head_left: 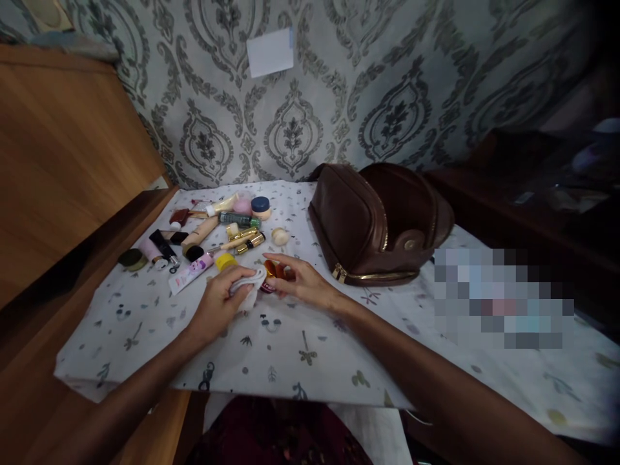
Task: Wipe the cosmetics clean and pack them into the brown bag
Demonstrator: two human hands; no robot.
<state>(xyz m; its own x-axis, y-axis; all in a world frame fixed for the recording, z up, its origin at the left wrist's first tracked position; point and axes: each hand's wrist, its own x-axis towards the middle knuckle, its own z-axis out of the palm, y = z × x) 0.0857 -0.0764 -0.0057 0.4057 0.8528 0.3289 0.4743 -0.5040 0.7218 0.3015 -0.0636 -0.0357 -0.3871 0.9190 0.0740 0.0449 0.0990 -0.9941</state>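
My left hand (220,302) is closed around a white cloth or tissue (249,287) on the printed tablecloth. Against it, my right hand (303,279) pinches a small orange-red container (271,271) that touches the cloth. Both hands rest low on the table, just in front of a scatter of cosmetics (213,232): tubes, gold lipsticks, a pink tube (191,271), a blue-lidded jar (261,207). A brown leather toiletry bag (378,223) stands unzipped to the right of my hands.
The table's cloth (290,361) hangs over the near edge. A wooden cabinet side (62,161) rises on the left. Patterned wallpaper with a white note (270,51) is behind. Dark furniture stands at the far right, beside a blurred patch.
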